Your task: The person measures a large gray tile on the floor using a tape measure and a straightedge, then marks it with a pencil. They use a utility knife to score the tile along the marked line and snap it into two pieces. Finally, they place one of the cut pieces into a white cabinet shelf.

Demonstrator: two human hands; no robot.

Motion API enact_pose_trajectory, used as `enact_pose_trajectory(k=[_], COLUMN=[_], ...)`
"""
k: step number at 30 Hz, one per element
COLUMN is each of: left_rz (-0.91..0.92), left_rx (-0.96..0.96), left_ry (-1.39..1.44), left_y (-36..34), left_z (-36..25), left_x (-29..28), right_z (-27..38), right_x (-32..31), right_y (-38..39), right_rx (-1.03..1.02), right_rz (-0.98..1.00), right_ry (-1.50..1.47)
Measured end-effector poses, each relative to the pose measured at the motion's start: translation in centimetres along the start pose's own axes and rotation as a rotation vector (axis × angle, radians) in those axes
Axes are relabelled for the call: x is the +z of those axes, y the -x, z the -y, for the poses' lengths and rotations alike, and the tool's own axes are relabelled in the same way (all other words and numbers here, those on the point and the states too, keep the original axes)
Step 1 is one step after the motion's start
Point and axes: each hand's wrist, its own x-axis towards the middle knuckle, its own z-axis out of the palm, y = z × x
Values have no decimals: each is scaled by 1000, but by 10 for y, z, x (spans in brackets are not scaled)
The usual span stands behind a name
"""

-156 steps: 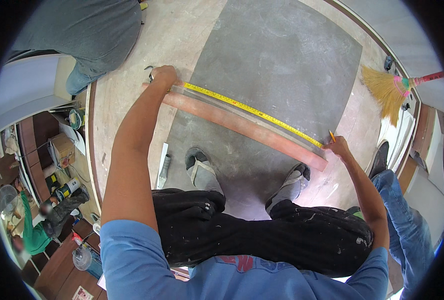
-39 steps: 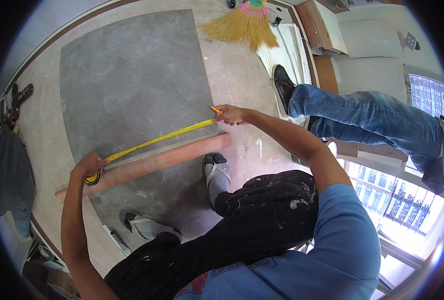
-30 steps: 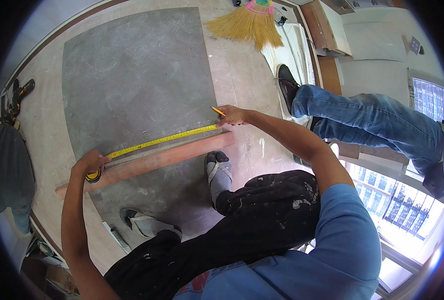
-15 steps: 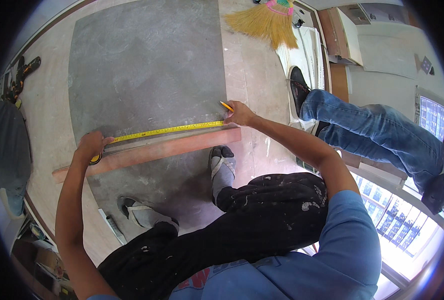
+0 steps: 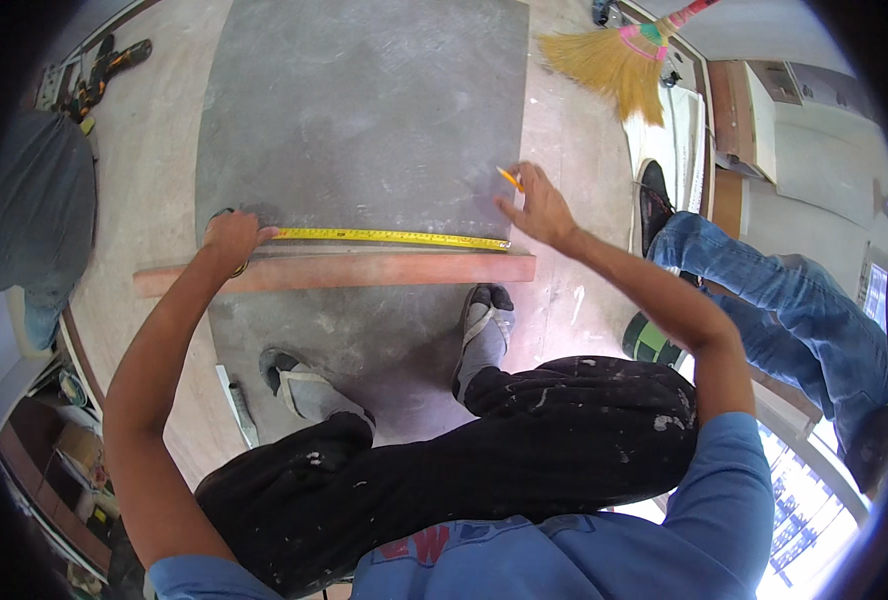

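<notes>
My left hand (image 5: 232, 240) is closed around the case of a tape measure, mostly hidden by the fingers. From it the yellow tape blade (image 5: 394, 238) stretches right across a large grey sheet (image 5: 364, 120), its tip near the sheet's right edge. My right hand (image 5: 544, 210) is just beyond that tip, apart from it, with a yellow-orange pencil (image 5: 509, 179) held among the fingers and the thumb spread away. On the near side of the blade lies a long reddish wooden batten (image 5: 364, 271), crossing the sheet and overhanging both sides.
My feet in grey socks and sandals stand on the sheet. A straw broom (image 5: 614, 70) lies far right, near a person in jeans (image 5: 744, 260). Another person's dark clothing (image 5: 34, 200) shows at left, below a power drill (image 5: 114, 65). A metal strip (image 5: 236, 405) lies near my left foot.
My right hand has let go of the tape's end and moved up and away from it, keeping the pencil. The batten and blade now look more level as the view has shifted.
</notes>
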Motion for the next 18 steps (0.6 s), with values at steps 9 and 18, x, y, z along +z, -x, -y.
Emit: enact_pose_trajectory(k=[9, 18], left_rz=[-66, 10], left_rx=[9, -91], left_ry=[115, 108], left_y=[2, 4], left_z=[8, 2], left_x=[8, 8], right_z=[169, 182], right_x=[17, 116], right_y=[-95, -87], right_rx=[-298, -126], right_rz=[277, 354], right_ry=[-561, -1222])
